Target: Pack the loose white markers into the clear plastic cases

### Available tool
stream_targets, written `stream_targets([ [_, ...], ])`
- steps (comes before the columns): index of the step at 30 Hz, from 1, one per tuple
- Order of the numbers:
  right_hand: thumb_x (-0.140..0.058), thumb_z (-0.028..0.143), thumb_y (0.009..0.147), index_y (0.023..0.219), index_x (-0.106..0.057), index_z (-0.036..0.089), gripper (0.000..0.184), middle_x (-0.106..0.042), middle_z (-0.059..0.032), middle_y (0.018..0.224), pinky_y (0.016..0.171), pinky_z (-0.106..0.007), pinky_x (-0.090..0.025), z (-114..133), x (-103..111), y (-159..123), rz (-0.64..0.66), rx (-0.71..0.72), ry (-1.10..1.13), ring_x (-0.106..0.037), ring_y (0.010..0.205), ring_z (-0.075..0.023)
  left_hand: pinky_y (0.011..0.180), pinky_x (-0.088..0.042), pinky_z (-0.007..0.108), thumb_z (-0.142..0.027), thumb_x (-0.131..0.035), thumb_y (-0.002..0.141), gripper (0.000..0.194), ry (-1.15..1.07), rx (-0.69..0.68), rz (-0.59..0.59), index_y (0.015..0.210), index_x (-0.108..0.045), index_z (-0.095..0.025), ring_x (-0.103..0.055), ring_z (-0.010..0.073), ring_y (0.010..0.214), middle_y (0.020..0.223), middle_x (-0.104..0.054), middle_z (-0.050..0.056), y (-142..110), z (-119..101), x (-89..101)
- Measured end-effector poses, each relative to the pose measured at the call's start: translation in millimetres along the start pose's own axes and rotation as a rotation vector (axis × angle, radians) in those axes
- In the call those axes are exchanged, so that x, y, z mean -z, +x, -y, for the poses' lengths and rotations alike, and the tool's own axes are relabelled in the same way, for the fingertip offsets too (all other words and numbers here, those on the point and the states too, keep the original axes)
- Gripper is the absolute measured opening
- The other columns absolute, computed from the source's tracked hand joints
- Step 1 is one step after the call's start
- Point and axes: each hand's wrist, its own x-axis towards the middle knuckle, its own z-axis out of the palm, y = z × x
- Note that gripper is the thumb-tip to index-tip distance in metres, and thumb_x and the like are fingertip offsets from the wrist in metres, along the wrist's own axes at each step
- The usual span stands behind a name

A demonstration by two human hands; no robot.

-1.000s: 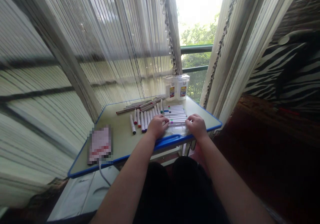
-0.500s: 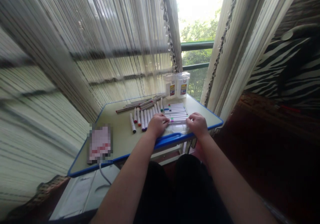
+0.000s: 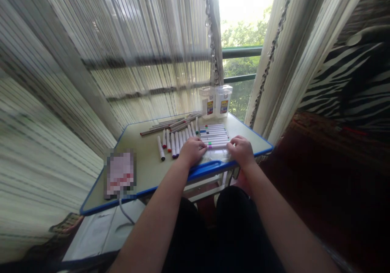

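My left hand [image 3: 192, 150] and my right hand [image 3: 242, 149] are at opposite ends of a slim white marker [image 3: 218, 145] with a magenta band. Fingers on both hands are closed at its ends. The marker lies sideways, nearest me in a row of slim white markers [image 3: 215, 133] with colored bands. These rest over a clear plastic case [image 3: 217, 154] at the table's front edge. Left of the row stand out several thicker white markers [image 3: 173, 145] with dark, red and orange tips, lying lengthwise and partly hidden by my left hand.
Pencils [image 3: 170, 125] lie in a loose pile toward the back of the blue-edged table [image 3: 143, 159]. Two clear plastic boxes [image 3: 215, 102] with labels stand at the back. A blurred device [image 3: 120, 173] with a cable sits on the left. Curtains [image 3: 137, 53] hang behind.
The view has shifted slightly. Both hands stay at the ends of the magenta-banded marker, with hardly any visible movement.
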Motion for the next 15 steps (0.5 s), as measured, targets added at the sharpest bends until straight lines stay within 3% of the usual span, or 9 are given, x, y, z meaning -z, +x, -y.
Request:
stream_targets([
  [15,-0.045,0.023,0.068,0.050,-0.049,0.022,0.019,-0.051,-0.0033,0.059,0.064,-0.029,-0.040,2.5,-0.7,2.3,0.051,-0.049,-0.009,-0.049,0.060,-0.0175,0.082,-0.047,0.032,-0.030,-0.057,0.081,0.022,0.090,0.006,0.001,0.087,-0.075,-0.019,-0.060,0.0196,0.085,0.092,-0.068,0.007,-3.5,-9.1,7.0],
])
